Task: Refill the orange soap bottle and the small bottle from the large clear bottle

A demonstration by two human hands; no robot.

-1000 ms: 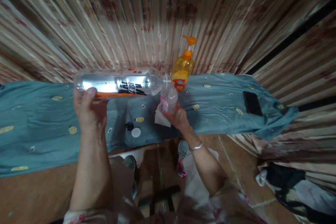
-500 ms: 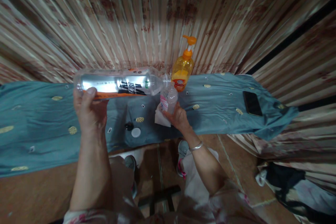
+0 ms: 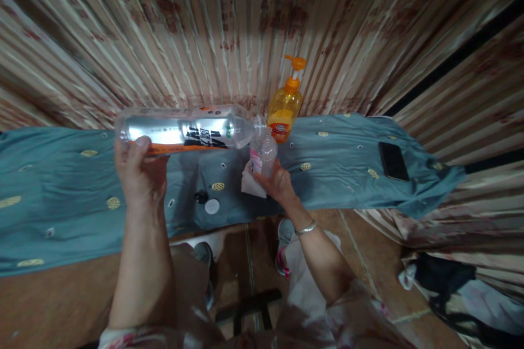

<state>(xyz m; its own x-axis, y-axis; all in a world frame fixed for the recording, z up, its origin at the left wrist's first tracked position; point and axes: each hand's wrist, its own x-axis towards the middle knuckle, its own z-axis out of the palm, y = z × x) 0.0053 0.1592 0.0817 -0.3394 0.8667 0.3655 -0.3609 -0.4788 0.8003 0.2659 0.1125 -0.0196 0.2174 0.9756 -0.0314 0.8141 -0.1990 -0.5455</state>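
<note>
Clear silver-labelled bottle (image 3: 184, 130), orange-striped: I see the left hand (image 3: 142, 174) gripping it sideways, the right hand (image 3: 279, 181) clasping a smaller bottle (image 3: 267, 151), white cap (image 3: 212, 206) near the tablecloth's (image 3: 335, 163) front edge.

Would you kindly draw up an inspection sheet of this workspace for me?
Surface: teal patterned cloth, somewhat wrinkled.
Things in hand: large bottle, tipped on its side, its neck at the top of the small bottle; whether liquid is flowing cannot be told.
Clutter: orange pump bottle, upright; white disc beside a small black piece; phone; pale tissue-like piece by the small bottle.
Grips: left hand holds the large bottle near its base; right hand holds the small one.
Cables: nothing seen.
Surroundings: pleated curtain; tiled floor.
</note>
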